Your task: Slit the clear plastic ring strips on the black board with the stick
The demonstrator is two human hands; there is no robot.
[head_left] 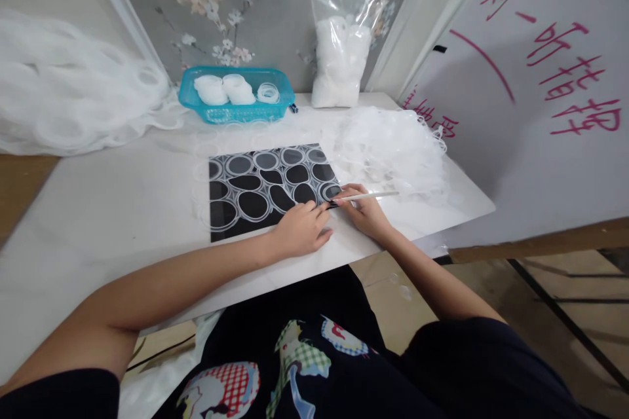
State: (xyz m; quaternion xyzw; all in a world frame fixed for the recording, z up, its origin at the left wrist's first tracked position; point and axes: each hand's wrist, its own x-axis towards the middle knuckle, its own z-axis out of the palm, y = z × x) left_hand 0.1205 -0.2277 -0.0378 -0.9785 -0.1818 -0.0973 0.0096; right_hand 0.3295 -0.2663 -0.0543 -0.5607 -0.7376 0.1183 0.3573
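Observation:
A black board [223, 234] lies on the white table, with a clear sheet of whitish ring outlines [253, 205] over it. The sheet reaches a little past the board's left edge. My left hand [301, 230] rests at the board's near right edge, fingers apart, fingertips on the sheet by the last rings. Just to its right, my right hand [364, 213] grips a slim white pen-like tool [376, 195]. The tool's tip is at the board's right corner, close to my left fingertips, and too small to make out.
A heap of clear-white ring scraps [393, 150] sits right of the board. Behind are a blue basket [236, 114] with white ring bundles and a filled zip bag [339, 59]. A large white pile [73, 91] is at left; a whiteboard [540, 170] stands at right.

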